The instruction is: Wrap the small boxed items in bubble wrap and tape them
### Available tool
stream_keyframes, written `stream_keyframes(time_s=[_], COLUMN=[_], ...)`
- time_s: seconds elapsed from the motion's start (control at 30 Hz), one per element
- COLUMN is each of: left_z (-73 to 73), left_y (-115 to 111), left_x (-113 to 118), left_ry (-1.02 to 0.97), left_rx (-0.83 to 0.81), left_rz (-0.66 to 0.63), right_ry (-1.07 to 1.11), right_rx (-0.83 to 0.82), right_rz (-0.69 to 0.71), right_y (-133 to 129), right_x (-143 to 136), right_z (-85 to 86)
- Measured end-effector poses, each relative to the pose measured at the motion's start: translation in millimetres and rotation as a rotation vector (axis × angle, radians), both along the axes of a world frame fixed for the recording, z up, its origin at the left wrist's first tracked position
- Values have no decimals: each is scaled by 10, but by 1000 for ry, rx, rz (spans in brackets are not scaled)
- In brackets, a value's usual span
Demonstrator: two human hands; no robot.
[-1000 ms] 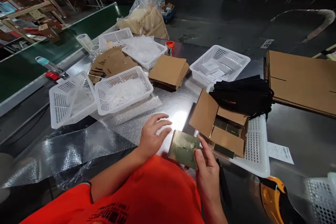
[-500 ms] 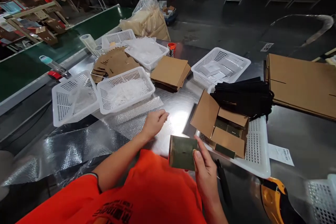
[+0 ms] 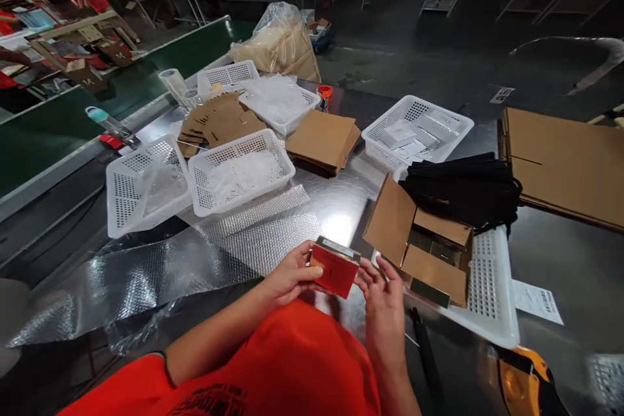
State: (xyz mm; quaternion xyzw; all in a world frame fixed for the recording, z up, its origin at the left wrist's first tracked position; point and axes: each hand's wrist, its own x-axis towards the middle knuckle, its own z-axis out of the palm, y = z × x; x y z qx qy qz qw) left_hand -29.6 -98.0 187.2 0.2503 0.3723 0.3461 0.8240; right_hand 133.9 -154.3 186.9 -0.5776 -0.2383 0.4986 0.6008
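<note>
A small box (image 3: 335, 271) with a red face and a gold-toned edge is in front of my body, tilted, with a pale label strip along its upper side. My left hand (image 3: 293, 275) is closed around its left end, thumb on the red face. At the right end, my right hand (image 3: 383, 289) pinches the edge with its thumb and fingertips, the other fingers loosely bent. Just right of it stands an open cardboard carton (image 3: 436, 273) with dark green boxes inside, resting on a white plastic basket (image 3: 492, 279). Black cloth bags (image 3: 461, 188) lie behind the carton.
Silvery bubble-wrap sheets (image 3: 273, 250) spread across the left. White baskets (image 3: 242, 166) with clear plastic pieces and stacked flat cardboard (image 3: 322, 136) stand beyond. A black pen-like tool (image 3: 426, 348), a yellow-and-black tape dispenser (image 3: 524, 380) and a paper slip (image 3: 536, 301) lie at right.
My left hand has moved right and taken hold of the small box. The box has turned from its green face to a red one. My right hand's grip has shifted to its right edge.
</note>
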Motion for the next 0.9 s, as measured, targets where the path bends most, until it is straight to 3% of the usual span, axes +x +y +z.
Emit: stream_keyframes(time_s=[0.1,0.2,0.33,0.47,0.67,0.77,0.9], left_z=[-26,43,121,78,40,24,-137], left_y=[-43,-52,-41,-54,-66,-62,-94], left_x=[-2,-5,-61,-130,-168,-170,-126], left_ry=[-82,-86,21,75,54,22,71], left_rx=[-24,-18,-1,33,51,15,-63], left_rz=[48,81,65,63,62,61,101], right_ry=[-107,-291,-473,-503,-503,-441,-432], right_rx=[-26,59,229,266,189,74,-91], right_rz=[84,70,94,108,111,127,69], right_y=[-54,-90,-97,-90,-108,-116,-116], right_x=[-121,-156,-112,-111,-134,-154,-247], right_z=[-119,-205,-193,-135,-185,-258,-397])
